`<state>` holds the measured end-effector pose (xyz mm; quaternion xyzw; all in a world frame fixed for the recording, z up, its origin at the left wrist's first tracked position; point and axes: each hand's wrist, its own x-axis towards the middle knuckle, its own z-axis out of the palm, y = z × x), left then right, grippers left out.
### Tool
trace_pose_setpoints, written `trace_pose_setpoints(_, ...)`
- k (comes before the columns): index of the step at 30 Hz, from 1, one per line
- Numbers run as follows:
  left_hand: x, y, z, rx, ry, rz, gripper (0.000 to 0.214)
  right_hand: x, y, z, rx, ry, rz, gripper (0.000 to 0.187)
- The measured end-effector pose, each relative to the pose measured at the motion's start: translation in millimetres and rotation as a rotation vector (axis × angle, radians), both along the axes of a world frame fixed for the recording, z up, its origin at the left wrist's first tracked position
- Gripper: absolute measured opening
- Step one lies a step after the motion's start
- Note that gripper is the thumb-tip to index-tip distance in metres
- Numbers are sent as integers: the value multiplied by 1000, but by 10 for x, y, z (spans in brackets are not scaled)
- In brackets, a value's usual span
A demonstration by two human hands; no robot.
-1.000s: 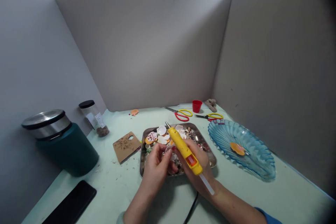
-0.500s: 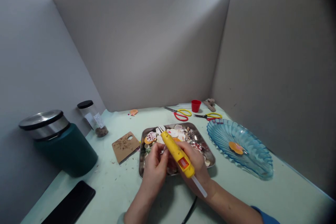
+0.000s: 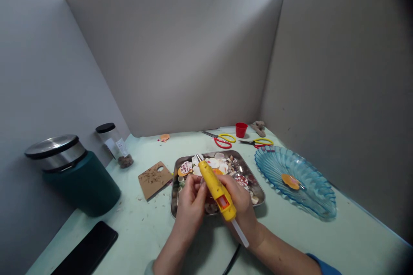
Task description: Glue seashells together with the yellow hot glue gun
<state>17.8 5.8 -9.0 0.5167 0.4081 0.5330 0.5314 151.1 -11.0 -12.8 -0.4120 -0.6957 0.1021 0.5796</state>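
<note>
The metal tray [image 3: 257, 188] is lying in the middle of the table [image 3: 138, 234], its near rim passing behind the hands and its left, right and far rims showing. Pale and speckled pieces [image 3: 213, 163] are filling much of it. The right hand [image 3: 240, 202] is holding the yellow glue gun [image 3: 217, 189] over the tray, nozzle pointing far and left, glue stick [image 3: 240, 234] jutting near and right. The left hand [image 3: 190, 202] is keeping its fingertips narrow, close beside the gun; I cannot tell what they are pinching.

On the left, bare tabletop is stretching between the left forearm and the phone [image 3: 88, 251], with the brown card [image 3: 155, 182] lying just beside the tray. On the right, a narrow strip is separating the tray from the scalloped blue dish [image 3: 318, 195]. Two pairs of scissors [image 3: 215, 136] [image 3: 253, 142] are lying beyond the far rim, and the gray partition [image 3: 174, 64] is closing off the far edge. A black cable [image 3: 232, 260] is running off the near side.

Compared with one second ago, the gun is sitting farther left, its rear end swung left and nearer; the tray and dish are keeping their places.
</note>
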Motion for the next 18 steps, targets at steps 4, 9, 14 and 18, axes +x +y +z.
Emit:
trace_pose_setpoints(4,-9,-1,-10,2,9,-21,24,-7,-10,8,-2,-5,-9,21)
trace_pose_setpoints(9,-15,2,9,14,42,-4,31,-14,-5,18,-16,-9,-35,23)
trace_pose_setpoints(14,1,10,54,-62,5,1,43,1,27,-29,-36,30,-115,21)
trace_pose_setpoints(18,0,19,63,-78,-23,-3,43,30,61,-40,-224,186,-116,22)
